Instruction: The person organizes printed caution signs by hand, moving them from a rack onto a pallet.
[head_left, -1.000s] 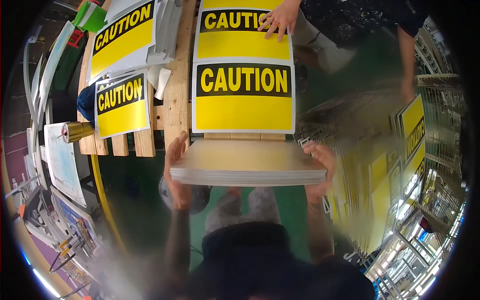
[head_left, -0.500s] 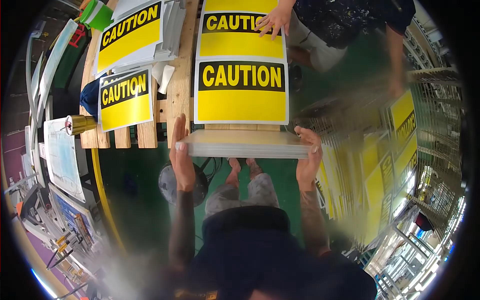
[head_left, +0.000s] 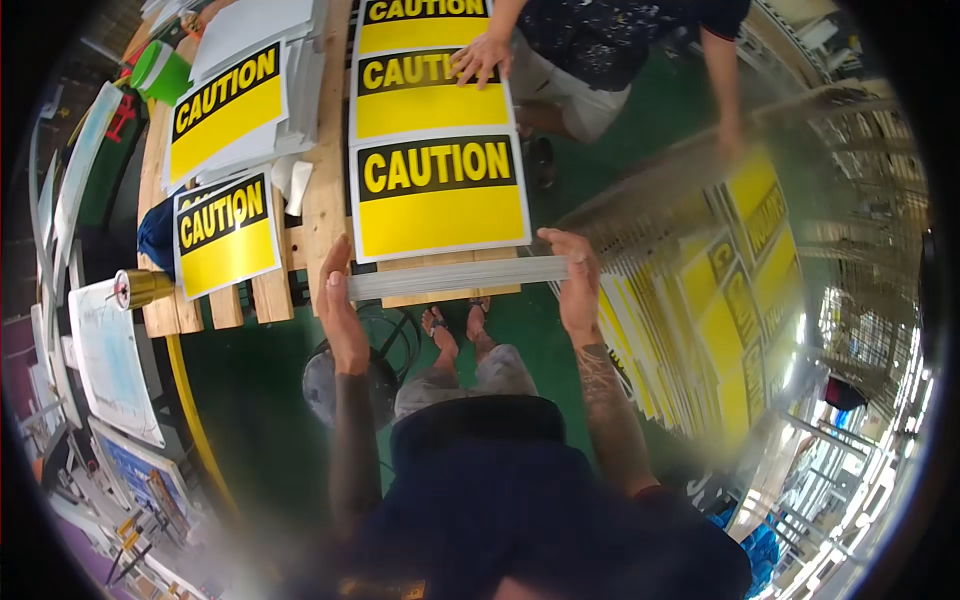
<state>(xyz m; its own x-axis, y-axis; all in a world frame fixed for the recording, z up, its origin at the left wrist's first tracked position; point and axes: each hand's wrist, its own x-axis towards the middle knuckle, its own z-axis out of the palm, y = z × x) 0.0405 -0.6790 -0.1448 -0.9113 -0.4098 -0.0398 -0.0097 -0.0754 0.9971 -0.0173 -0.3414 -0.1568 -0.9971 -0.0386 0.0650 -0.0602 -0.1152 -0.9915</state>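
Between my two hands is a stack of sign sheets, seen mostly edge-on as a band of thin pale layers. My left hand presses against the stack's left end, fingers pointing up and away. At the right end, my right hand closes on it the same way. Just beyond the stack lies a yellow and black CAUTION sign on the wooden table. Further back are more CAUTION signs in the same row, and a co-worker's hand lies flat on one.
At left are a pile of CAUTION signs, a smaller pile, a green cup and a gold can. A rack of signs stands at right, near the co-worker's other arm. A round stool is below.
The stack has tipped, so its upper face no longer shows, only its edges. My view has shifted, moving the table and signs leftward. The co-worker's other arm has moved.
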